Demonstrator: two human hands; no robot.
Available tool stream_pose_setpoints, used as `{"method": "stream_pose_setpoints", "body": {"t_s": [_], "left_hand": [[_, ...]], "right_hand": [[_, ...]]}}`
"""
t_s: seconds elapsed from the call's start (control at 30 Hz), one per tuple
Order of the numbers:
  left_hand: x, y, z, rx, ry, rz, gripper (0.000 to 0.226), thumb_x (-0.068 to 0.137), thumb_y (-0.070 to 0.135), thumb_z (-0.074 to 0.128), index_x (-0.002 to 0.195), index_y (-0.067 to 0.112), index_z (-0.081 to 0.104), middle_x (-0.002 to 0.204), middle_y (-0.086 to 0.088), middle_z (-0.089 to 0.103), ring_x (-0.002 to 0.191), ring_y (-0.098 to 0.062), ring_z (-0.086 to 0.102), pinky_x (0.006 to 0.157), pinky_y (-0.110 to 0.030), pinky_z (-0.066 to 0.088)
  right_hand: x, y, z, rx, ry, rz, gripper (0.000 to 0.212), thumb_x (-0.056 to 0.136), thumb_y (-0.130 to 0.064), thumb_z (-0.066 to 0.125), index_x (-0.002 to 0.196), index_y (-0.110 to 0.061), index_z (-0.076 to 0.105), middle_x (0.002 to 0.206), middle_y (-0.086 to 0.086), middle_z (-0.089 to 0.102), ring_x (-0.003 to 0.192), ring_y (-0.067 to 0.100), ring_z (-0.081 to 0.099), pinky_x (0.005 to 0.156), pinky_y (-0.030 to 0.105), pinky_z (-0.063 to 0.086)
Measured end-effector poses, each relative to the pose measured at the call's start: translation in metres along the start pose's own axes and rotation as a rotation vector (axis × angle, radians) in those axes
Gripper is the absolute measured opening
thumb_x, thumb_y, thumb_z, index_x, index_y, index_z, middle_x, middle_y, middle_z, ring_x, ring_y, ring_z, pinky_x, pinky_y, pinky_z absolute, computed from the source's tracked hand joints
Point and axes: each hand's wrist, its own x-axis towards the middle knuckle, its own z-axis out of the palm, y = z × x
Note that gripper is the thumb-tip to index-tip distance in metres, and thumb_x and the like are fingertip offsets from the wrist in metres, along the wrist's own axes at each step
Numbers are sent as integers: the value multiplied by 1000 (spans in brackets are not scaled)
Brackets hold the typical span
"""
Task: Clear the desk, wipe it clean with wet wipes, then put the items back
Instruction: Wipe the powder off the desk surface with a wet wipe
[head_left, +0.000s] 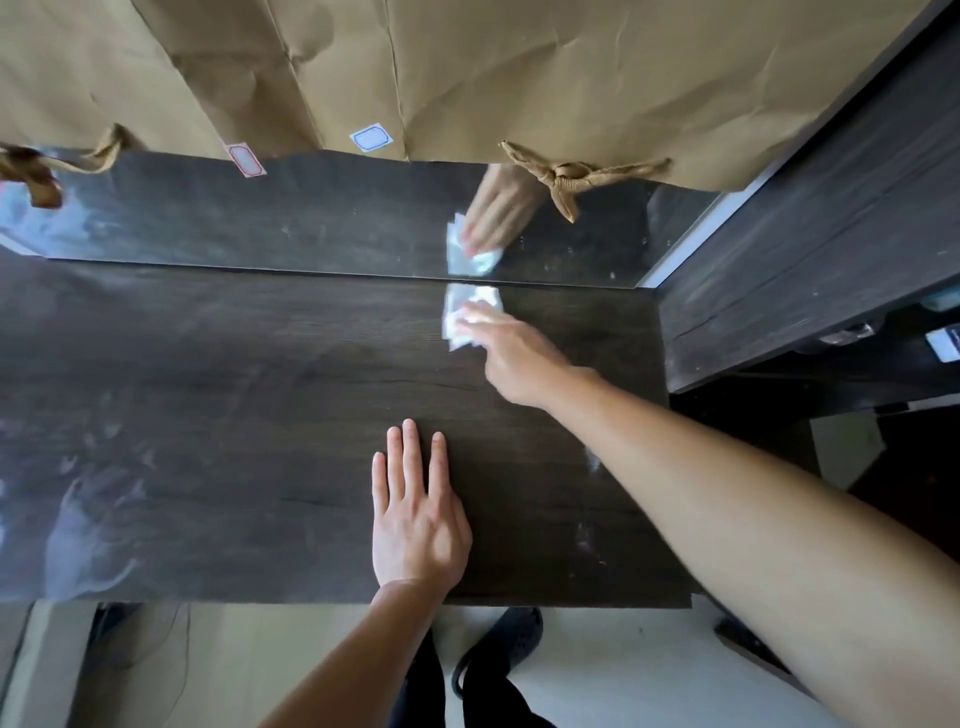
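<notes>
Right hand (511, 358), one o'clock, presses a wet wipe (467, 314) onto the desk (208, 389) with outstretched fingers; left hand (415, 514), six o'clock, lies flat, empty.

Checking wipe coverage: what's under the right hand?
A crumpled white wet wipe, pressed by the right hand onto the dark desk beside the mirror. The wipe's part beneath the fingers, and the desk under it, are covered.
</notes>
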Motion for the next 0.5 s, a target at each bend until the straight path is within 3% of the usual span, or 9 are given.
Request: {"method": "stream_pose_setpoints", "body": {"t_s": [0.1, 0.17, 0.3, 0.33, 0.4, 0.5], "left_hand": [[-1, 0, 0, -2, -12, 4, 56, 86, 16, 46, 140, 2, 42, 152, -25, 25, 143, -39, 17, 116, -50, 15], [0, -1, 0, -6, -23, 7, 57, 86, 17, 46, 141, 2, 41, 153, -25, 24, 144, -39, 16, 116, -50, 15], [0, 0, 0, -4, -30, 9, 56, 87, 19, 43, 140, 2, 42, 152, -25, 24, 143, -39, 17, 115, -51, 17], [-1, 0, 0, 0, -30, 14, 56, 87, 19, 42, 140, 2, 42, 152, -25, 24, 143, -39, 17, 115, -51, 17], [0, -1, 0, 3, -24, 19, 56, 86, 18, 42, 140, 2, 42, 152, -26, 25, 143, -39, 17, 115, -51, 17], [0, -1, 1, -2, -19, 13, 56, 86, 17, 43, 140, 3, 41, 152, -26, 26, 143, -39, 18, 115, -51, 17]], "right_hand": [[-28, 59, -25, -106, 193, 191, 58, 78, 15, 41, 131, -7, 53, 146, 8, 42, 133, 26, 39, 108, 35, 35], [-48, 83, -41, -258, 232, 377, 57, 80, 9, 43, 135, -9, 47, 147, 6, 39, 131, 28, 38, 104, 37, 37], [-16, 48, -29, -403, 239, 667, 42, 90, -4, 40, 131, 5, 42, 135, 26, 42, 124, 40, 39, 102, 43, 37], [-2, 30, -21, -406, 237, 654, 40, 91, -5, 35, 128, 7, 45, 130, 29, 47, 121, 42, 43, 101, 45, 38], [16, 7, 4, -438, 330, 458, 45, 87, -4, 28, 125, 2, 51, 124, 25, 54, 116, 40, 48, 98, 43, 41], [13, 12, 15, -311, 228, 183, 47, 85, 3, 44, 129, -10, 55, 135, 11, 47, 121, 31, 40, 100, 35, 37]]}}
